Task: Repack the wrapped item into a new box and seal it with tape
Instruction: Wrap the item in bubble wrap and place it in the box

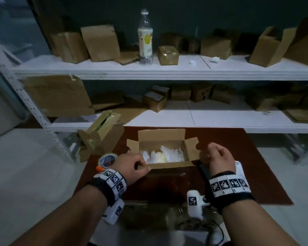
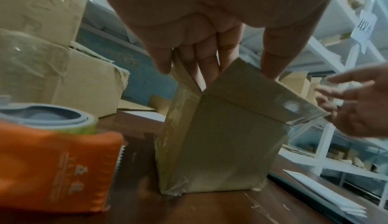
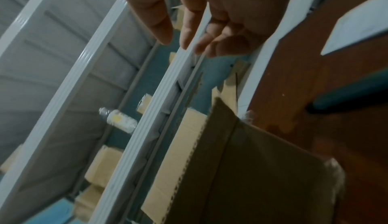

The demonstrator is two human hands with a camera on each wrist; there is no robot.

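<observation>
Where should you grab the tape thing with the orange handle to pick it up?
Probably by the orange handle of the tape dispenser, coming from above on the left hand's side. The handle points toward the person, and the saw-toothed blade sits at its inner edge near the box, so keep fingers away from there.

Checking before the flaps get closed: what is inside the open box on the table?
Inside the open box lies a white, crinkled wrapped item. The wrap hides its contents, and the left hand covers the near left corner.
</observation>
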